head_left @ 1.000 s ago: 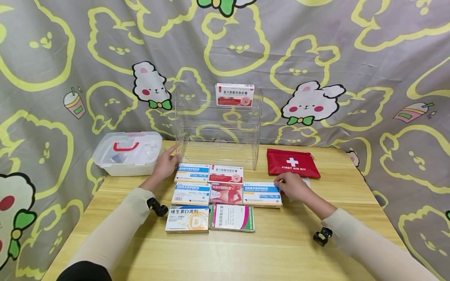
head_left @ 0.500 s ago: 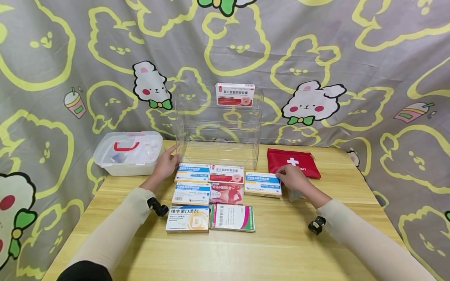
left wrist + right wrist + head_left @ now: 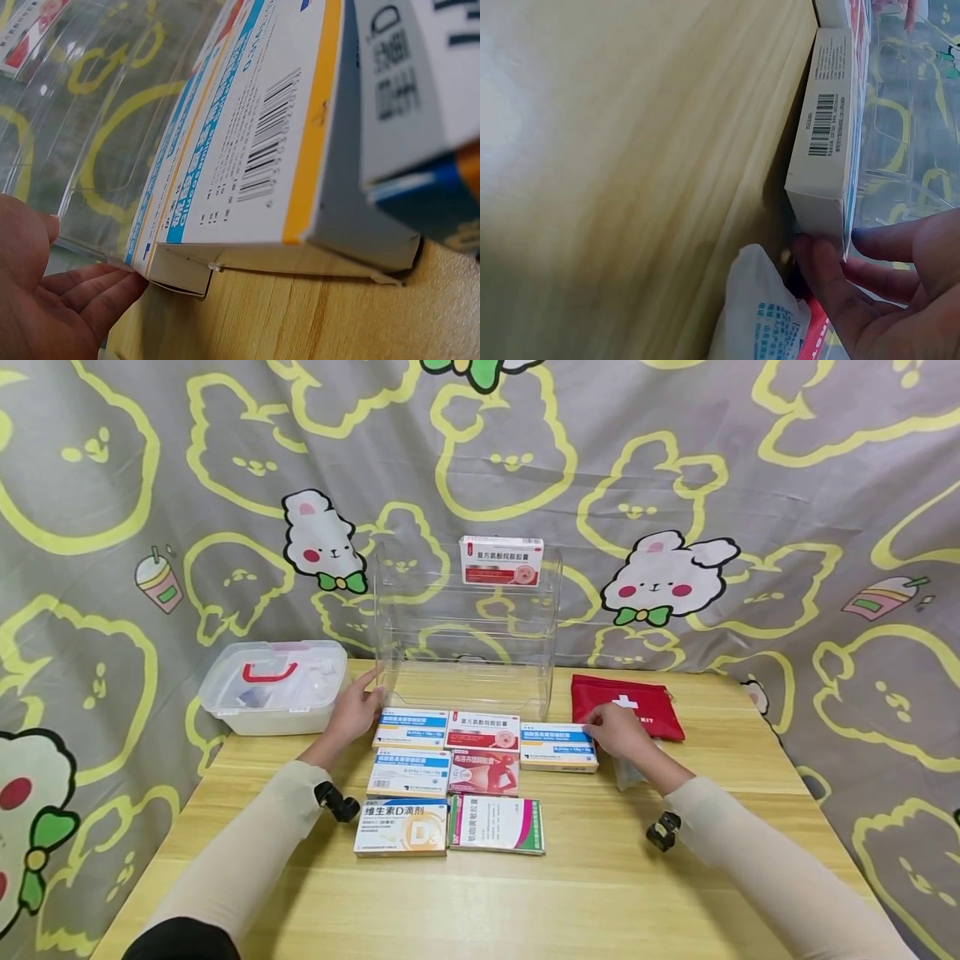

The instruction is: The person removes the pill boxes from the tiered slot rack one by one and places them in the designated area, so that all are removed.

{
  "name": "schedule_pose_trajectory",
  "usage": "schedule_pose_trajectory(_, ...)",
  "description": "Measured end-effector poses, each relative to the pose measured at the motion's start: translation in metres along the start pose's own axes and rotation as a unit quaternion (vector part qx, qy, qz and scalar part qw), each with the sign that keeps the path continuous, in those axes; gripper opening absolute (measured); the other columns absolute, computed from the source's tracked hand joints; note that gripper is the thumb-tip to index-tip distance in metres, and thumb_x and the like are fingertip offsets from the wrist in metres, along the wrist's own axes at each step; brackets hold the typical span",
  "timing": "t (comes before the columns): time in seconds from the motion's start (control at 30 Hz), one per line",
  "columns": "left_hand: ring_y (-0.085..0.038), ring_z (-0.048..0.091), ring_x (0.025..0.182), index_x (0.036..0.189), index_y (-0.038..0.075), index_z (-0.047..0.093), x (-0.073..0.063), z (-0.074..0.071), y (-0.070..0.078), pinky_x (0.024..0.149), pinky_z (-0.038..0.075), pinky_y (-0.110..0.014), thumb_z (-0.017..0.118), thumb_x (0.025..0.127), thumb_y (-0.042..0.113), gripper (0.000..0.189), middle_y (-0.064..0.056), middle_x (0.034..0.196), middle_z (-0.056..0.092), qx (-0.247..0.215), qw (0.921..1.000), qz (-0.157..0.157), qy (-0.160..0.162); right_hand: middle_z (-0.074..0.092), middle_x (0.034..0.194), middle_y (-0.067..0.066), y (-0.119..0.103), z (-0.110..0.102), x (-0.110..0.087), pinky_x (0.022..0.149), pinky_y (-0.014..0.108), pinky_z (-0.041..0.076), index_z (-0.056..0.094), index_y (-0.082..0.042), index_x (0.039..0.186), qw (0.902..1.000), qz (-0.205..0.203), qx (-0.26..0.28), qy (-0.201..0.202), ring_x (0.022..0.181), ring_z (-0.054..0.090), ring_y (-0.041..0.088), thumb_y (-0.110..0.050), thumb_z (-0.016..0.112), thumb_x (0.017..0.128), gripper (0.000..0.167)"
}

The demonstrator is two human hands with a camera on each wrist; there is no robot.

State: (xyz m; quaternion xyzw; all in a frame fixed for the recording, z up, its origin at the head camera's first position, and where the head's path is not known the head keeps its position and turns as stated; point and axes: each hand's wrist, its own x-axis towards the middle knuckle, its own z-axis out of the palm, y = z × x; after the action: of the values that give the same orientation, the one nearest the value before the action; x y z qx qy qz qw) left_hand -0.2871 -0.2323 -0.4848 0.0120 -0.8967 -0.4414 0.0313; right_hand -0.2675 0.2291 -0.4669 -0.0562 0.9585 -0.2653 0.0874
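Observation:
In the head view, my right hand [image 3: 621,732] pinches the right end of a blue-and-white medicine box [image 3: 557,747]. The right wrist view has the thumb and fingers around that box's white end [image 3: 819,150]. My left hand [image 3: 354,712] is at the lower left corner of a clear acrylic display rack [image 3: 463,685]. Its fairly straight fingers reach the end of the nearest blue-and-white box [image 3: 411,728], as the left wrist view shows. To that box's right lies a red-and-white capsule box [image 3: 482,731]. Another such box [image 3: 502,561] stands at the rack's top right.
Nearer the front lie another blue-and-white box [image 3: 408,772], a pink box [image 3: 484,772], a vitamin D box [image 3: 401,828] and a green-and-purple box [image 3: 496,824]. A lidded plastic case [image 3: 273,717] stands left; a red first aid pouch [image 3: 660,703] and a plastic packet [image 3: 628,775] lie right.
My right hand has moved the blue-and-white box away from me, from beside the pink box to beside the red-and-white one in front of the rack. The left hand has stayed in place.

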Motion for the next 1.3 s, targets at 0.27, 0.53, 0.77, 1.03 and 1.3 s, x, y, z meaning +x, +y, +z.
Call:
schedule_pose_trajectory(0.27,-0.029,0.062,0.077,0.164,0.025,0.032,0.000,-0.001,0.000,0.062,0.047,-0.030,0.047,0.112,0.024,0.053,-0.024,0.098,0.067,0.004,1.0000,-0.002,0.001,0.071,0.098,0.016,0.005,0.006,-0.009,0.065,0.031,0.051,0.072,0.006,0.117,0.9995,-0.021,0.020,0.010,0.082,0.061,0.025,-0.011,0.077,0.092,0.031)
schedule_pose_trajectory(0.53,-0.029,0.065,0.084,0.164,0.022,0.032,-0.001,-0.001,-0.001,0.065,0.048,-0.030,0.046,0.112,0.024,0.053,-0.024,0.106,0.069,0.007,1.0000,-0.001,0.001,0.070,0.094,0.013,0.008,0.013,-0.013,0.064,0.030,0.050,0.073,0.005,0.116,0.9985,-0.026,0.034,0.033,0.081,0.059,0.025,-0.010,0.080,0.090,0.031)
schedule_pose_trajectory(0.77,-0.030,0.066,0.086,0.163,0.020,0.033,-0.001,-0.001,0.000,0.068,0.050,-0.030,0.047,0.112,0.024,0.053,-0.025,0.108,0.070,0.002,1.0000,0.000,0.001,0.072,0.097,0.014,0.010,0.014,-0.015,0.065,0.029,0.052,0.073,0.005,0.117,0.9983,-0.020,0.035,0.041,0.081,0.061,0.023,-0.011,0.080,0.091,0.031)
schedule_pose_trajectory(1.03,-0.032,0.066,0.085,0.164,0.022,0.032,-0.001,-0.002,0.000,0.066,0.048,-0.031,0.047,0.112,0.025,0.053,-0.025,0.105,0.070,0.008,1.0000,0.000,0.000,0.073,0.096,0.014,0.010,0.011,-0.016,0.062,0.030,0.053,0.073,0.005,0.117,0.9980,-0.027,0.039,0.043,0.071,0.063,0.020,-0.011,0.080,0.091,0.031)
schedule_pose_trajectory(1.3,-0.021,0.052,0.059,0.164,0.023,0.033,0.000,-0.001,-0.003,0.050,0.039,-0.029,0.047,0.112,0.025,0.053,-0.023,0.082,0.067,0.004,1.0000,0.006,-0.004,0.072,0.100,0.013,0.003,0.001,-0.014,0.071,0.032,0.053,0.074,0.002,0.118,0.9979,-0.022,0.035,0.050,0.085,0.064,0.025,-0.014,0.079,0.093,0.030)
